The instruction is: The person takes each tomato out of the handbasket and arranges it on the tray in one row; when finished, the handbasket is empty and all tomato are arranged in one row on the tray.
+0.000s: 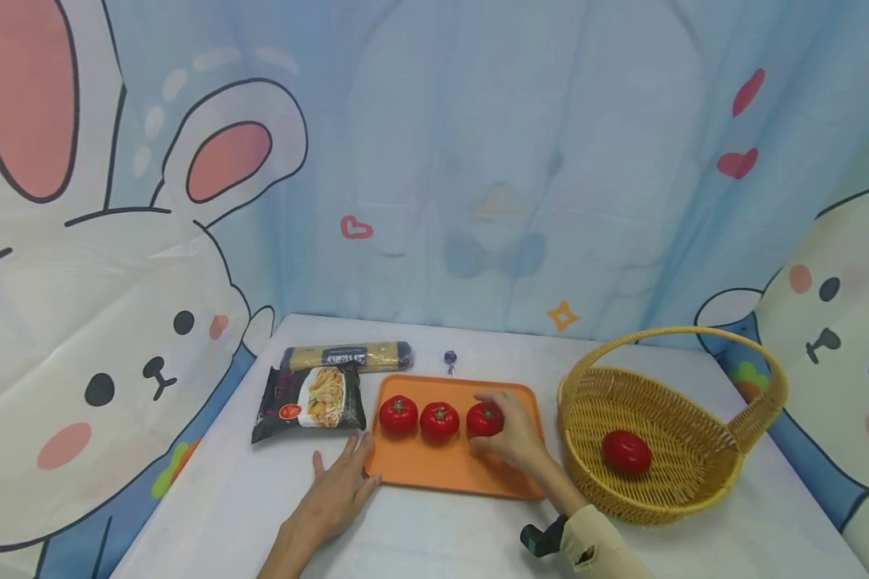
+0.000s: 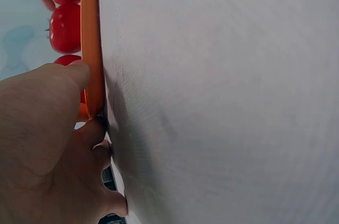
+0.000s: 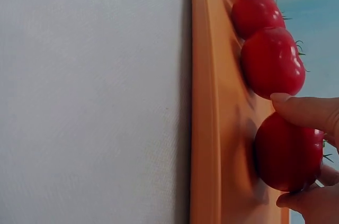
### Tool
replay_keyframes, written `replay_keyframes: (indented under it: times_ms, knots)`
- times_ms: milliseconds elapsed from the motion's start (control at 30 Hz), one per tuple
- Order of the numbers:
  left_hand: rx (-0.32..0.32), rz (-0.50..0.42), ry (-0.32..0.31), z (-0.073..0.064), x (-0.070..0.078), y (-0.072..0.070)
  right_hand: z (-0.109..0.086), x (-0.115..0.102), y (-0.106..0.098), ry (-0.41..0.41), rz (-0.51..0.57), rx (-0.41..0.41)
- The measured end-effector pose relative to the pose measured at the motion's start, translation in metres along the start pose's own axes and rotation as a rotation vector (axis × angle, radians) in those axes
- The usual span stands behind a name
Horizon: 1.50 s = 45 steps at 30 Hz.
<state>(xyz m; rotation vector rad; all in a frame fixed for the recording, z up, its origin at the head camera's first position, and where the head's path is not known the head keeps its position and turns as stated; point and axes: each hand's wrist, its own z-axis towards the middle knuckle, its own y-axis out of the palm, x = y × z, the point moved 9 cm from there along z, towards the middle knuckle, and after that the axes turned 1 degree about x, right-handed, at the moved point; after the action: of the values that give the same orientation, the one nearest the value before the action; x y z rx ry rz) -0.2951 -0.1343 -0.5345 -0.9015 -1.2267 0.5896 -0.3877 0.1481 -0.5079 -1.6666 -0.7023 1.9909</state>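
Three red tomatoes with green stems stand in a row on an orange tray [image 1: 420, 476]: a left one [image 1: 398, 416], a middle one [image 1: 439, 422] and a right one [image 1: 484, 419]. My right hand [image 1: 510, 434] grips the right tomato between thumb and fingers; the right wrist view shows this tomato [image 3: 288, 152] close over the tray. At the tray's front left corner my left hand [image 1: 336, 490] rests with its fingers spread. Its thumb [image 2: 79, 74] touches the tray's front edge in the left wrist view, the other fingers lying around the corner.
A yellow wicker basket [image 1: 695, 503] with a tall handle stands right of the tray, a red fruit or vegetable [image 1: 626, 453] inside. Left lie a black food packet [image 1: 311, 402] and a pasta pack [image 1: 351, 355]. A small purple-wrapped lollipop [image 1: 450, 359] lies behind the tray.
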Motion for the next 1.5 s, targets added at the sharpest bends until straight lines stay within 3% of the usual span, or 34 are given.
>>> replay_keyframes:
  times_ms: [567,1267,1500]
  knots:
    - [-0.005,0.000,-0.011,-0.0020,0.0009,0.0013,0.0007,0.0045,-0.0036,0.016,0.159,0.011]
    - [-0.025,0.008,-0.022,-0.0001,0.0000,0.0012,-0.0046,0.0061,0.0005,0.030,0.170,-0.040]
    - [0.006,-0.013,0.003,0.0020,-0.0057,0.0053,-0.0033,0.0034,-0.0022,0.029,0.193,-0.055]
